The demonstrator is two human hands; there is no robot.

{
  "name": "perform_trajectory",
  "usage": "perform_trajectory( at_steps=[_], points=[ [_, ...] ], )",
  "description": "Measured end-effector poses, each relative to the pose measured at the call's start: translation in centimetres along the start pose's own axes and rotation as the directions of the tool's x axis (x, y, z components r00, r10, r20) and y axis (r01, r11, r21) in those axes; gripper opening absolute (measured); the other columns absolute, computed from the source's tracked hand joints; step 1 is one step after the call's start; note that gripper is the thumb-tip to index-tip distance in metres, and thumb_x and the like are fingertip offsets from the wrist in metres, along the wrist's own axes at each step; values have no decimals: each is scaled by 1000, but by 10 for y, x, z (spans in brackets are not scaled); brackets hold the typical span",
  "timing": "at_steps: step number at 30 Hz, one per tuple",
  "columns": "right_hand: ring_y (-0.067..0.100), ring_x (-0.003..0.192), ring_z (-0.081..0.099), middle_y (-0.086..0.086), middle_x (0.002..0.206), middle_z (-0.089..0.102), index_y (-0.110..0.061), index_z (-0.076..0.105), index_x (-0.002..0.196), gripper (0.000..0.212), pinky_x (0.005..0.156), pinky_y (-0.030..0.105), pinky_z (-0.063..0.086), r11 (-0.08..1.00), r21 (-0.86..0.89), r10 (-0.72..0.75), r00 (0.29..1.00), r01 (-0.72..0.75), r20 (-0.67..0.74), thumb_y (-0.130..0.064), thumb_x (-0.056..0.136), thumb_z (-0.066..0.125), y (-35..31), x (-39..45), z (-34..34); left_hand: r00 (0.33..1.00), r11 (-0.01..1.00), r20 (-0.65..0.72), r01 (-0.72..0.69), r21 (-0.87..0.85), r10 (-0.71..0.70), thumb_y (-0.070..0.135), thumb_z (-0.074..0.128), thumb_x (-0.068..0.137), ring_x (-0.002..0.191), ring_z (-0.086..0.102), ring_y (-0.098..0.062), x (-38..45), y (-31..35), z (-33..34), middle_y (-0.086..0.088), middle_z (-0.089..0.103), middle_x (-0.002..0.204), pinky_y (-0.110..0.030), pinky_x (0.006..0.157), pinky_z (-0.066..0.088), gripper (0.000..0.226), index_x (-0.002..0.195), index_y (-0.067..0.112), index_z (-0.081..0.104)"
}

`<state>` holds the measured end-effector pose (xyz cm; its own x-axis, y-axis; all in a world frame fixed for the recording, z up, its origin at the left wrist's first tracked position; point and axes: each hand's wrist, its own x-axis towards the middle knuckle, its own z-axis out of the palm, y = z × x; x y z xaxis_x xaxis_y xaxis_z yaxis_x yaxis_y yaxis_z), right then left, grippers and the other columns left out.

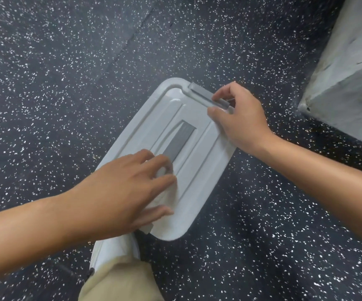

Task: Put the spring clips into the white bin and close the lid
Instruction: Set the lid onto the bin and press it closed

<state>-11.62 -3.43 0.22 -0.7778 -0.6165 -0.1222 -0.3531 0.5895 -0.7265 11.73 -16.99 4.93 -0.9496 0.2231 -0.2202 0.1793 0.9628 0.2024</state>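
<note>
Counting: one bin, one lid, two grey latches in view, two hands, no clips visible.
Bin: the white bin sits on the speckled dark floor [67, 83]; you see only its top, since the lid [197, 170] lies flat over it and hides the walls and inside.
Lid: white, rounded corners, one grey handle strip [179, 141] down its middle.
Latch: a grey latch [206, 94] runs along the far edge of the lid.
Right hand: your right hand [238, 118] pinches the near end of that latch, thumb and forefinger closed on it, the other fingers curled.
Left hand: your left hand [121, 187] lies spread and flat on the near part of the lid, fingers apart, holding nothing; the fingertips touch the handle strip's near end.
Other: one white shoe [115, 248] and a tan trouser leg [119, 281] below the lid; one pale block [349, 72] at upper right, well apart.
</note>
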Motion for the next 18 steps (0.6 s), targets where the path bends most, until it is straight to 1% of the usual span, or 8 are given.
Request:
perform_trajectory(
  at_steps=[2, 4, 6, 8, 10, 12, 14, 18],
  points=[
    [7, 103, 56, -10, 111, 62, -22, 58, 111, 22, 84, 18, 42, 998, 59, -9, 1000, 9, 3, -28, 92, 66, 7, -4, -3, 998, 999, -54, 36, 8, -36, 57, 44, 97, 87, 58, -25, 15, 5, 1, 2, 64, 103, -43, 72, 52, 41, 96, 22, 65],
    [6, 105, 56, -11, 113, 61, -21, 55, 115, 22, 87, 19, 42, 994, 107, -15, 1000, 16, -4, -31, 96, 61, 17, -11, -6, 993, 997, -96, 71, -3, -71, 53, 43, 98, 73, 55, -26, 29, 10, 4, 3, 59, 78, -45, 64, 49, 42, 79, 20, 61],
    [4, 101, 57, -13, 112, 61, -24, 52, 117, 22, 81, 17, 42, 989, 146, 13, 1000, -12, -4, -36, 99, 55, 31, -20, -10, 988, 995, -126, 84, -60, -91, 50, 43, 99, 65, 53, -25, 42, 17, 5, 4, 54, 67, -45, 59, 49, 43, 72, 20, 56],
    [6, 96, 61, -12, 107, 62, -25, 51, 116, 23, 77, 22, 46, 982, 185, 47, 999, -47, 5, -41, 100, 51, 47, -31, -13, 984, 989, -148, 81, -121, -99, 48, 42, 100, 63, 52, -23, 53, 25, 4, 6, 53, 65, -44, 55, 49, 42, 71, 21, 53],
    [12, 93, 64, -10, 103, 65, -25, 54, 112, 25, 81, 32, 51, 973, 207, 97, 995, -100, 23, -46, 101, 47, 66, -43, -17, 987, 987, -142, 52, -151, -74, 48, 41, 101, 60, 52, -22, 65, 35, 4, 7, 52, 64, -43, 52, 49, 42, 70, 21, 52],
    [16, 90, 66, -7, 98, 68, -25, 56, 108, 26, 82, 38, 51, 973, 192, 122, 992, -128, 44, -47, 102, 43, 85, -56, -21, 990, 987, -132, 20, -157, -41, 47, 41, 100, 56, 50, -21, 79, 48, 8, 7, 49, 61, -42, 47, 48, 42, 68, 21, 50],
    [17, 88, 67, -5, 95, 70, -24, 58, 106, 24, 82, 39, 52, 971, 182, 141, 987, -152, 74, -44, 102, 45, 103, -66, -22, 990, 988, -139, -14, -153, -7, 47, 42, 99, 55, 50, -21, 94, 54, 11, 7, 48, 60, -42, 45, 47, 42, 67, 21, 49],
    [17, 83, 67, -8, 93, 71, -24, 61, 102, 15, 80, 38, 52, 962, 140, 222, 970, -235, 102, -35, 101, 51, 140, -95, -28, 996, 990, -69, -60, -126, 52, 49, 39, 99, 56, 52, -23, 116, 61, 19, 5, 48, 61, -42, 45, 47, 44, 67, 20, 48]
  ],
)
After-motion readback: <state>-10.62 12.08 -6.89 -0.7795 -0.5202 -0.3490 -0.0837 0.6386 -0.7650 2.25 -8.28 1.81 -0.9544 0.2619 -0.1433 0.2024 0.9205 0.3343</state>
